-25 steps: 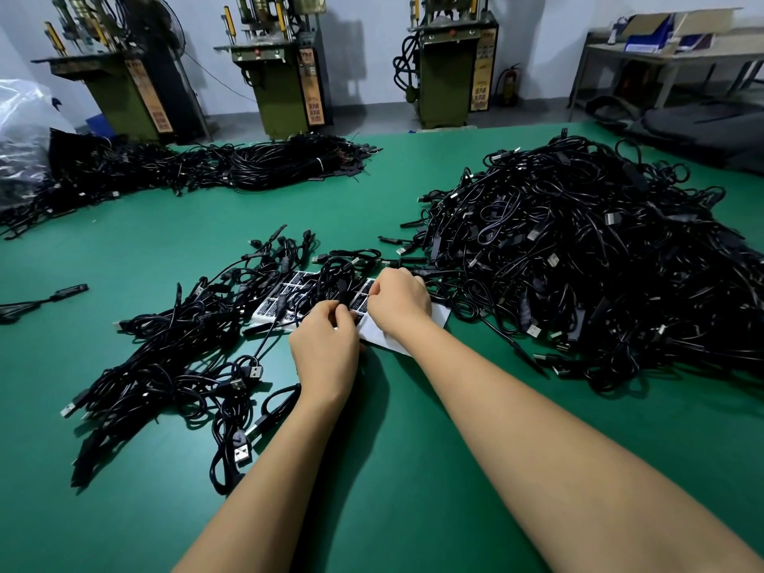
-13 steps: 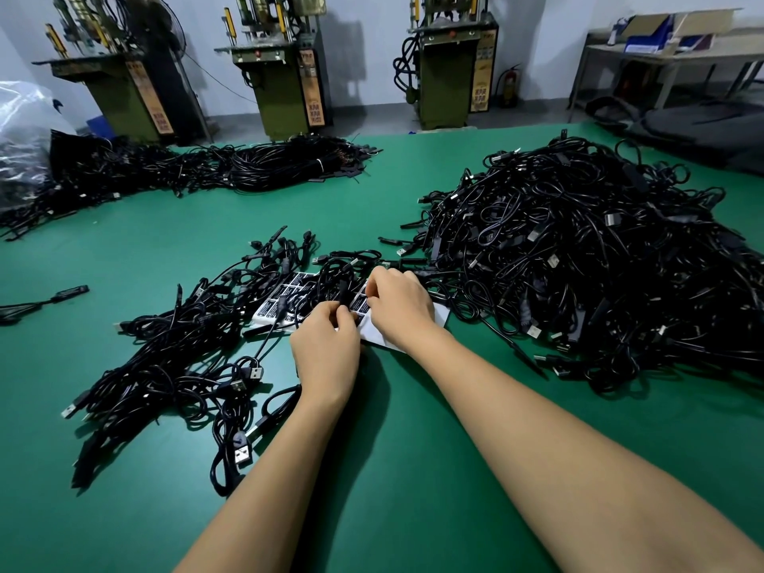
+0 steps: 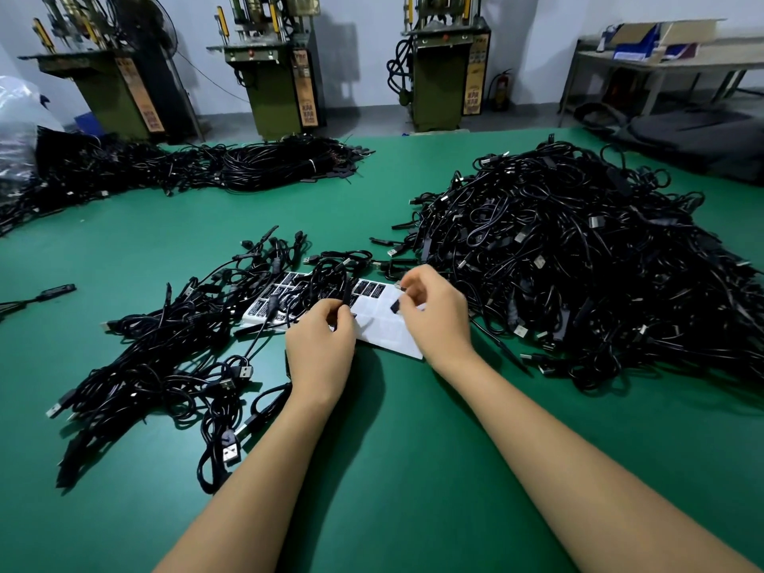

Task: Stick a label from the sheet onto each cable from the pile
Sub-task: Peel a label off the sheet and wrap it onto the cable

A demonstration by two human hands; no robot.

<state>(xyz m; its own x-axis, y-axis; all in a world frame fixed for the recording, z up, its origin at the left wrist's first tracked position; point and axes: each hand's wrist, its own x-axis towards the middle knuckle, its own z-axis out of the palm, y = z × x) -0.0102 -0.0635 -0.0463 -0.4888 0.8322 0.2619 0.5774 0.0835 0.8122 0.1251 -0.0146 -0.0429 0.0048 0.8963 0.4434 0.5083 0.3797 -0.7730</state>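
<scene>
Centrally in the head view, we see both hands over the label sheet [image 3: 386, 330], which lies flat on the green table [image 3: 413, 469] just below the middle of the frame. Our left hand [image 3: 320, 349] has its fingers curled, thumb and forefinger pinching a black cable [image 3: 345, 293] that loops upward over the sheet. Our right hand [image 3: 434, 314] sits just to the right, its fingers curled and pinching a small black label [image 3: 395, 306] held slightly above the sheet's bare white part. The two hands are near each other but apart.

Black labels remain in rows on the sheet's upper left part, partly covered by cables. To the left of the sheet, in the lower left of the frame, sprawls a loose spread of cables [image 3: 157, 366] with USB plugs showing. To the right, filling the right middle, rises the big pile [image 3: 578, 275], its edge near our right hand. Another heap [image 3: 186, 171] stretches across the upper left of the table. Beyond the table, along the top, stand three olive machines [image 3: 281, 88], and a bench [image 3: 661, 64] sits at the upper right.
</scene>
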